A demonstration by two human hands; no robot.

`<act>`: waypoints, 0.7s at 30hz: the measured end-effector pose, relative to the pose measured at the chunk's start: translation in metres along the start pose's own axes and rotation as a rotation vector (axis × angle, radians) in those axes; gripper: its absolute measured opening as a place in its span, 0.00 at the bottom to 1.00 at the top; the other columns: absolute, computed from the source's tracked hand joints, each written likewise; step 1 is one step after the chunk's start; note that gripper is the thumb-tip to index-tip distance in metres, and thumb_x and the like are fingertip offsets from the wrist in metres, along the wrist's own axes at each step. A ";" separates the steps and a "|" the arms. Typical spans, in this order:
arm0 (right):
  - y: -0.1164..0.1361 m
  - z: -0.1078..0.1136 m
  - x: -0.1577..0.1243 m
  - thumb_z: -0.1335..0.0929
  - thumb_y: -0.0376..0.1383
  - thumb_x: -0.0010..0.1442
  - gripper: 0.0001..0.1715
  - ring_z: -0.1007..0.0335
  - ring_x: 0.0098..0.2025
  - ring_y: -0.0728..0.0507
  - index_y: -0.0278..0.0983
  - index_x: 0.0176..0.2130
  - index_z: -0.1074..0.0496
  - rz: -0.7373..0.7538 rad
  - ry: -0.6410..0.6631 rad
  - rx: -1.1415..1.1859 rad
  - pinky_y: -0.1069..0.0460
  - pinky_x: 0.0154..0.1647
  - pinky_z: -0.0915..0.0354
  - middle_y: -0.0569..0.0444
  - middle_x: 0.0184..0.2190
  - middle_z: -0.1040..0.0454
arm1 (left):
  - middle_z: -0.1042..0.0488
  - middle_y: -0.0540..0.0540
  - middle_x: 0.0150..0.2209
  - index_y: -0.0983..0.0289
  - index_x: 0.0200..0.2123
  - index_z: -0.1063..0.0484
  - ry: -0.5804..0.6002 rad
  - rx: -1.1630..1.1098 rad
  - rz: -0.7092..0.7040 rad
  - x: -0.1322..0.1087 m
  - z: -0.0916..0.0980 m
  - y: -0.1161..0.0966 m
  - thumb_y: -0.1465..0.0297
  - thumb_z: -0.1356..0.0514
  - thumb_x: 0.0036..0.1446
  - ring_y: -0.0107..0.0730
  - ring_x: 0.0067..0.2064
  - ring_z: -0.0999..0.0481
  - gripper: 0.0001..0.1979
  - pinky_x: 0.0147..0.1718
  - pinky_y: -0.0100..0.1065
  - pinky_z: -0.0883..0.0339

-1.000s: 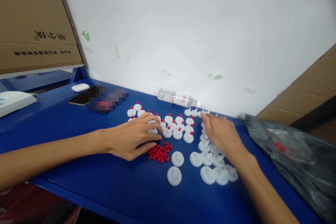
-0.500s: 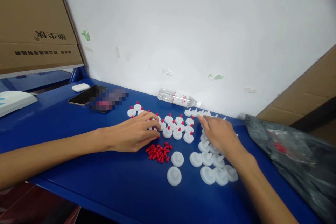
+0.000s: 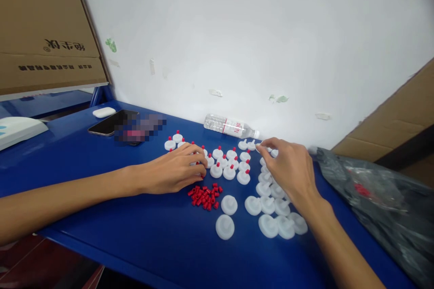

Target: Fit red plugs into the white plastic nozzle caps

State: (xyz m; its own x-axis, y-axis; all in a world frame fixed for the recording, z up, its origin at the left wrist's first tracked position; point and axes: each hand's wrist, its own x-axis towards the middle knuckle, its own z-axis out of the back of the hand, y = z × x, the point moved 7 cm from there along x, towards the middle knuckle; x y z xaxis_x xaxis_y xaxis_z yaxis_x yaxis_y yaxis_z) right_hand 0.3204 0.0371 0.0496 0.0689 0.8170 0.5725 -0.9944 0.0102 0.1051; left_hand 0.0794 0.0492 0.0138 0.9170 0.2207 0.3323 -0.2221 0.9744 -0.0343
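The right hand (image 3: 290,165) has its thumb and pointing finger close together by the back row of round white plastic discs with thin stems (image 3: 267,205); I can't tell if they pinch one. The left hand (image 3: 176,167) curls its fingers over round white discs with red tips (image 3: 222,162); its grip is hidden. Nearby is a heap of small red plastic tubes (image 3: 205,196) (like tiny hats). Farther back, a clear plastic bottle (image 3: 230,126) lies on the blue table (image 3: 152,244).

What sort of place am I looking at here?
Probably a small workshop: many red-tipped white discs and a pile of small red caps on a blue table, with printed cardboard at the left.
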 end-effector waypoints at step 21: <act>0.026 0.008 -0.006 0.40 0.38 0.71 0.17 0.26 0.49 0.37 0.39 0.55 0.30 0.171 -0.063 0.237 0.45 0.46 0.32 0.46 0.49 0.26 | 0.22 0.57 0.45 0.62 0.45 0.27 -0.191 0.008 0.061 -0.006 0.014 0.010 0.73 0.43 0.68 0.42 0.55 0.28 0.06 0.54 0.42 0.36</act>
State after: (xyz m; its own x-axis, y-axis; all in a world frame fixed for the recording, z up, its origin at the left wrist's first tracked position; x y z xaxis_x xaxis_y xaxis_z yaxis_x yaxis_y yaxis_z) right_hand 0.2944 0.0278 0.0548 -0.0854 0.7578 0.6468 -0.9460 -0.2654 0.1861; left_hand 0.0672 0.0576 0.0247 0.8221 0.2669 0.5029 -0.2788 0.9589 -0.0531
